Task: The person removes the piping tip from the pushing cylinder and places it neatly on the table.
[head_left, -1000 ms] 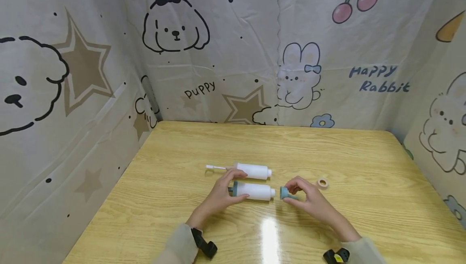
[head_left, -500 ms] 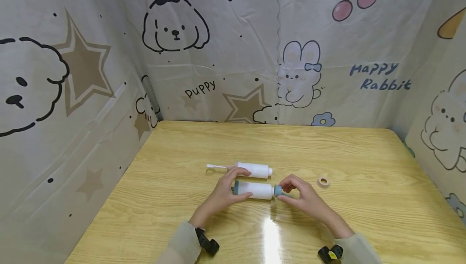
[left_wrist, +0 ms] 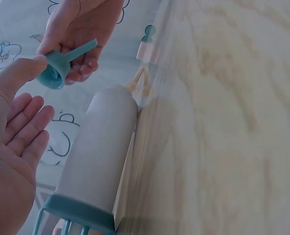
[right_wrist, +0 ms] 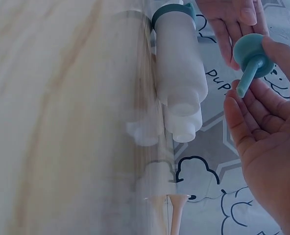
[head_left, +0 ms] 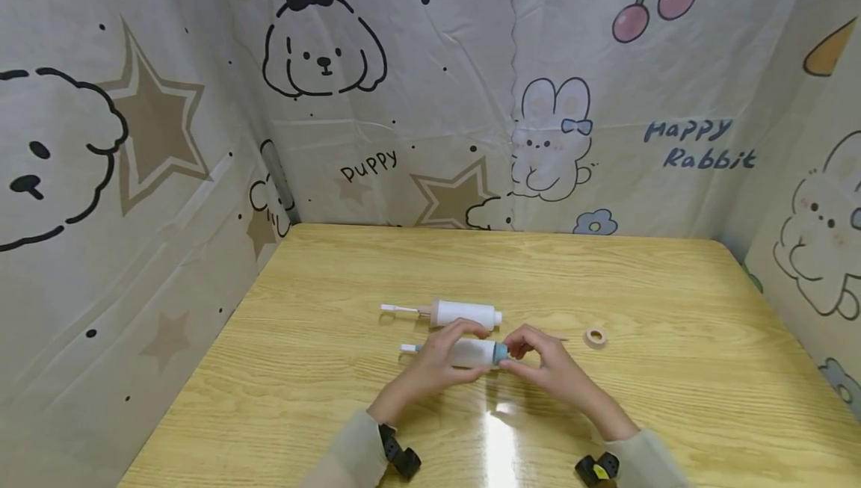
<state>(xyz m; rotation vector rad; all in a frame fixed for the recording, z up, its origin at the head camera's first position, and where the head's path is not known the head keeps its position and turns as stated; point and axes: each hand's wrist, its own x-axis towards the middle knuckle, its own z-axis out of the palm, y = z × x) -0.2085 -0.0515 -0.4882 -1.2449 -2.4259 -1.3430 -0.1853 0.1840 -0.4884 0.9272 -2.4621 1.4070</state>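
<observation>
In the head view my left hand [head_left: 444, 357] curls round a white bottle [head_left: 471, 353] lying on the table, thumb in front and fingers behind. At the bottle's right end my right hand [head_left: 548, 361] pinches a teal cap [head_left: 500, 353]. The wrist views show this cap [left_wrist: 57, 68] with its thin stem [right_wrist: 250, 76] between both hands, apart from the bottle [right_wrist: 181, 63], whose neck is bare. That bottle has a teal collar [left_wrist: 81, 213]. Whether the cap is seated is hard to tell. Behind lies a second white bottle [head_left: 464, 314].
A pale pink ring-shaped piece [head_left: 595, 337] lies to the right of the hands. A peach stem [right_wrist: 177, 213] shows low in the right wrist view. A thin white-tipped piece [head_left: 400, 309] sticks out left of the second bottle. Patterned cloth [head_left: 403, 84] walls the table [head_left: 323, 271].
My right hand has moved left with the teal cap, from apart to against the bottle's end. My left hand has shifted right along the bottle, uncovering its white-tipped left end.
</observation>
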